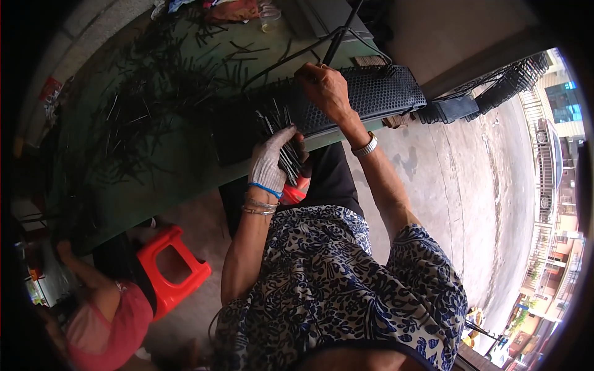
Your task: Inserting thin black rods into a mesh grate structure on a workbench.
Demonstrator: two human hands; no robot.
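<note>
We find the bundle (pixel 288 157) of thin black strips in the gloved left hand (pixel 266 162), at the near edge of the bench (pixel 145 201), toward its right end. The left hand is clamped around the bundle's middle, both ends of which project clear of the glove. The bare right hand (pixel 327 89) stands apart from it, with fingers curled over the tray (pixel 380 93), a black perforated piece; whether a strip is pinched in them we cannot tell. The governing relation is as follows: the bundle lies to the left of the right hand and nearer the body, its long axis running from the near edge toward the far edge, upper end leaning left, roughly crosswise to the tray, which runs along the near edge. Of the two hands, the right is nearer the tray's right end. We count one bundle, one tray, one watch (pixel 366 146) on the right wrist, one red stool (pixel 199 271) below the near edge, and one co-worker (pixel 114 324) to the left. The loose strips (pixel 158 83) spread toward the bench's far left corner overlap too heavily to count, as do those in the bundle.
</note>
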